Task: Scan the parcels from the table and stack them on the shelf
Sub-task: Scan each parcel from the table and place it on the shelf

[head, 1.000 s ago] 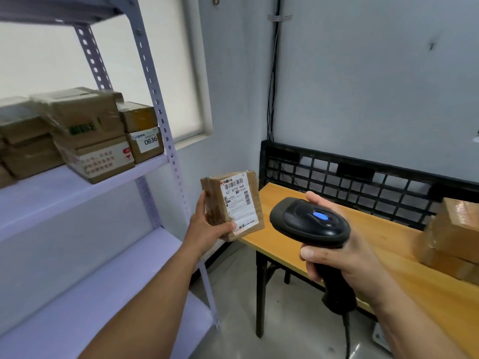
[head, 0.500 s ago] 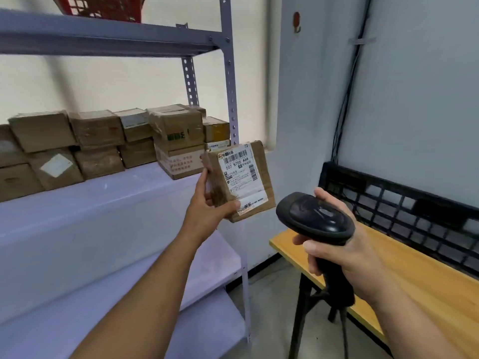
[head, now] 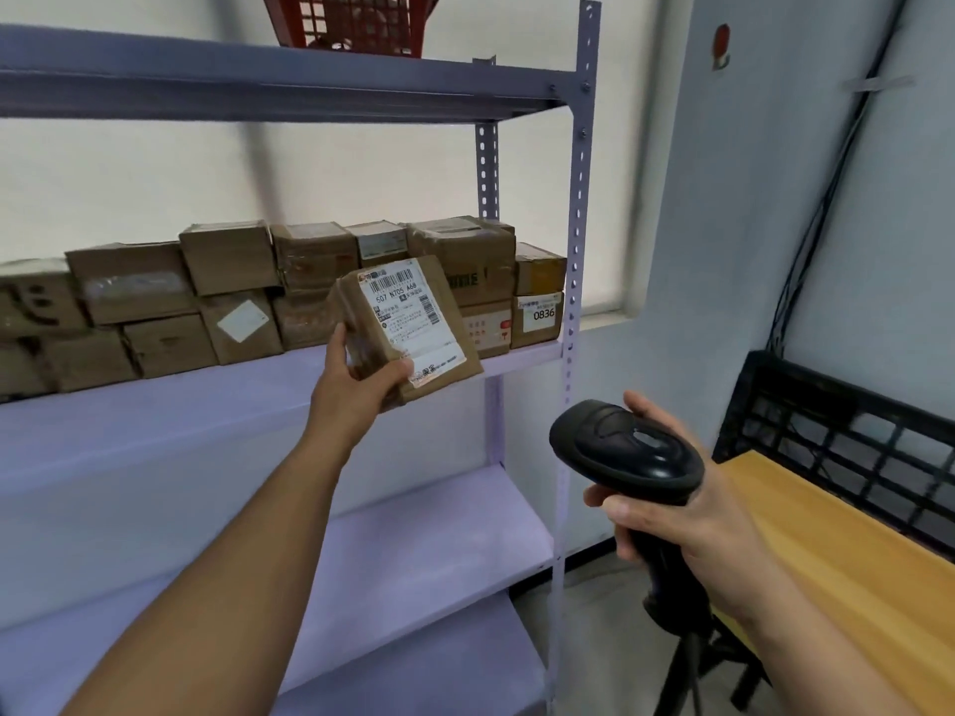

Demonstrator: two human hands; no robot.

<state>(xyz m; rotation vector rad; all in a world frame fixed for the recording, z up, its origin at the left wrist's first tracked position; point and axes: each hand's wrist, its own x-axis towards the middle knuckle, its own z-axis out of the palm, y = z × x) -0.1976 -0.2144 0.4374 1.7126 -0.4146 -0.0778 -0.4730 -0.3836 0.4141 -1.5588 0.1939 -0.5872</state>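
The left hand (head: 356, 390) held a small cardboard parcel (head: 408, 328) up in front of the middle shelf (head: 181, 421). Its thumb pressed across the lower edge of the white shipping label and its fingers wrapped round the box's left side and back, so the hand was clamped firmly on it. The parcel hung in the air, tilted, with its label toward the camera, just in front of the row of stacked parcels (head: 232, 297) and not yet resting on the board. The right hand (head: 692, 524) was lower and to the right, well apart from the parcel, with its fingers curled tight round the handle of a black barcode scanner (head: 625, 452); no light showed on the scanner's head. The row ran along the back of the shelf in two layers and ended at the right with a box marked 0836 (head: 540, 315), beside the upright post (head: 576, 250). A good part of the work therefore looked done, with many boxes already stacked. The held parcel seemed to be at the placing step, though whether it had been scanned could not be told from this view. Only a corner of the wooden table (head: 827, 550) showed, with a black lattice crate (head: 837, 431) behind it, so how many parcels remained there could not be judged. A red basket (head: 356, 23) sat on the top shelf.
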